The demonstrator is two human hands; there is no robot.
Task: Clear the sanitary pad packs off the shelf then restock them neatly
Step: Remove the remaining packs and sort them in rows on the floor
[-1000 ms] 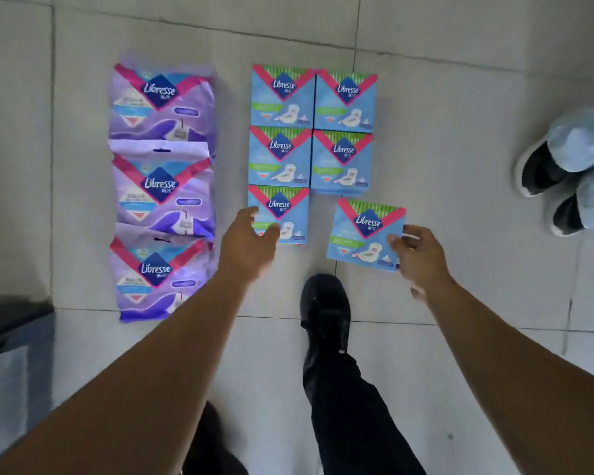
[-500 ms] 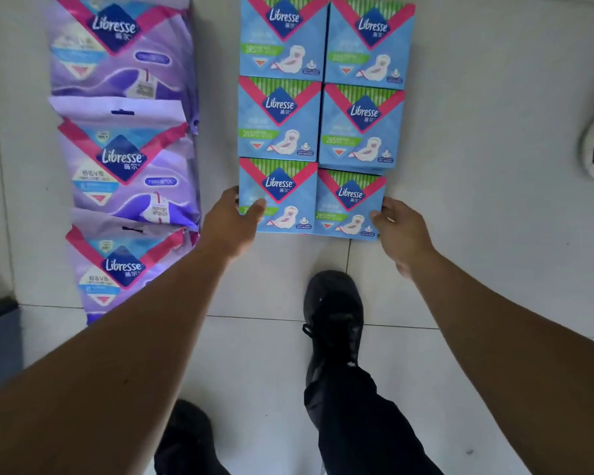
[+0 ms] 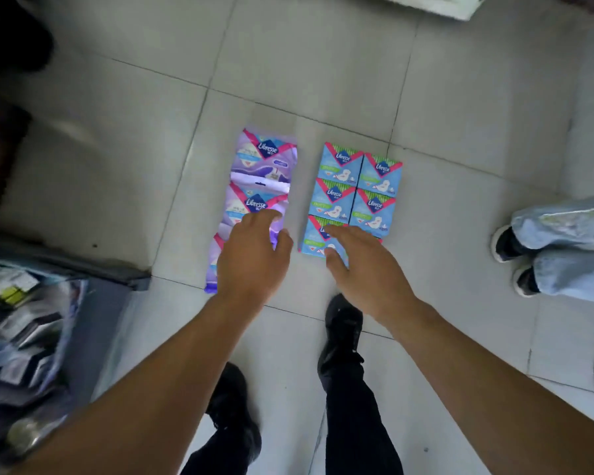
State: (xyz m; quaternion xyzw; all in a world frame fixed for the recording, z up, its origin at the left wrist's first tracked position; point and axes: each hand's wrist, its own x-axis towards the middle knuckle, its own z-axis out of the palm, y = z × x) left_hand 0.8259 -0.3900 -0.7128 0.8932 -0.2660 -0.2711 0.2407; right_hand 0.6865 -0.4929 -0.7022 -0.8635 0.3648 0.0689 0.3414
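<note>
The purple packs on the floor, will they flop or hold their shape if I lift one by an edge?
The purple packs look like soft plastic bags with wrinkled, uneven outlines, so one would probably sag. They overlap in a column, so lifting one may drag its neighbour. The film looks glossy, so possibly slippery. The blue packs look boxier and probably stiffer.

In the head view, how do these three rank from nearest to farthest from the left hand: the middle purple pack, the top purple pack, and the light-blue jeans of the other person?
From the left hand:
1. Middle purple pack, just beyond the fingertips.
2. Top purple pack, farther up the same column.
3. Light-blue jeans, far off at the right edge.
</note>
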